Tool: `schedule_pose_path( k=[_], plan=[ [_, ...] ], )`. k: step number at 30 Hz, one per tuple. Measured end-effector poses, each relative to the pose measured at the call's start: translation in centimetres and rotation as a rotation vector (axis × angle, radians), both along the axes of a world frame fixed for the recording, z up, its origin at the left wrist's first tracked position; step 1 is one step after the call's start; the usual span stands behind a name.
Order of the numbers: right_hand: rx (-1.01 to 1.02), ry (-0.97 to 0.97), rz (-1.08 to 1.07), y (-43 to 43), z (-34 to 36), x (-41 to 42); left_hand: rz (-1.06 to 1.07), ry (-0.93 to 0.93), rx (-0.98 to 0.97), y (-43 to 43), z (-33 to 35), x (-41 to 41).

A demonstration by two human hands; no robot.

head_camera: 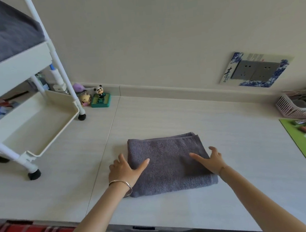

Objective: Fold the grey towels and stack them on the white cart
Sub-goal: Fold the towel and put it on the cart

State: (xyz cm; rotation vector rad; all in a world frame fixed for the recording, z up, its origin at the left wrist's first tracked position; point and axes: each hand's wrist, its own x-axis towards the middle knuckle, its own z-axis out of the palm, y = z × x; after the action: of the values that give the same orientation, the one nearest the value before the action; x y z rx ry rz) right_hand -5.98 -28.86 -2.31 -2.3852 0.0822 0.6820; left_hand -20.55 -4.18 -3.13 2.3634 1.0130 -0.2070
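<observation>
Both hands, left hand (124, 170) and right hand (209, 161), rest fingers spread, seemingly flat, on the folded grey towel (169, 167) right of the white cart (31, 114).

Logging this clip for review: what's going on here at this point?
A person is folding a grey towel on the pale tabletop. The left hand and right hand rest on its left and right sides, fingers spread. The towel is already folded into a rectangle. More grey fabric lies on the white cart's top shelf.

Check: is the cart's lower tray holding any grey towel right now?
No. The lower tray of the white cart shows only bare bottom, while the folded grey towel lies on the table under both hands.
</observation>
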Motion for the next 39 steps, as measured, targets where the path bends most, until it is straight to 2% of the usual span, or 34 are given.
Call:
schedule_pose_path(
  k=[3, 7, 12, 16, 23, 27, 31, 33, 35, 39],
  plan=[
    [-0.099, 0.070, 0.023, -0.6, 0.0, 0.1, -0.014, 0.150, -0.140, 0.5, 0.1, -0.4],
    [-0.106, 0.173, 0.016, -0.7, -0.1, -0.2, -0.019, 0.151, -0.290, 0.3, -0.2, -0.6],
    [0.173, 0.286, -0.038, -0.1, 1.5, -0.8, 0.078, 0.028, -0.472, 0.9, 0.0, -1.0],
    [0.305, 0.203, 0.046, 2.6, 4.3, -1.2, 0.231, -0.210, -0.683, 2.4, 3.0, -1.5],
    [0.500, 0.021, 0.217, 10.7, 10.7, -1.2, 0.298, -0.612, -0.923, 9.6, 8.3, -5.7],
    [0.553, -0.161, 0.357, 17.4, 13.3, -0.7, 0.376, -0.856, -0.815, 12.5, 10.3, -7.3],
    [0.541, -0.285, 0.593, 24.4, 14.4, -0.3, 0.451, -0.856, -0.494, 13.9, 11.5, -9.1],
    [0.533, -0.312, 0.713, 27.6, 14.5, 0.0, 0.416, -0.879, -0.376, 14.3, 11.6, -9.7],
    [0.532, -0.367, 0.810, 30.2, 14.3, 0.1, 0.376, -0.915, -0.336, 14.6, 11.2, -9.9],
    [0.583, -0.411, 0.962, 35.1, 13.4, 0.6, 0.476, -0.984, -0.210, 15.3, 10.2, -9.1]
  ],
)
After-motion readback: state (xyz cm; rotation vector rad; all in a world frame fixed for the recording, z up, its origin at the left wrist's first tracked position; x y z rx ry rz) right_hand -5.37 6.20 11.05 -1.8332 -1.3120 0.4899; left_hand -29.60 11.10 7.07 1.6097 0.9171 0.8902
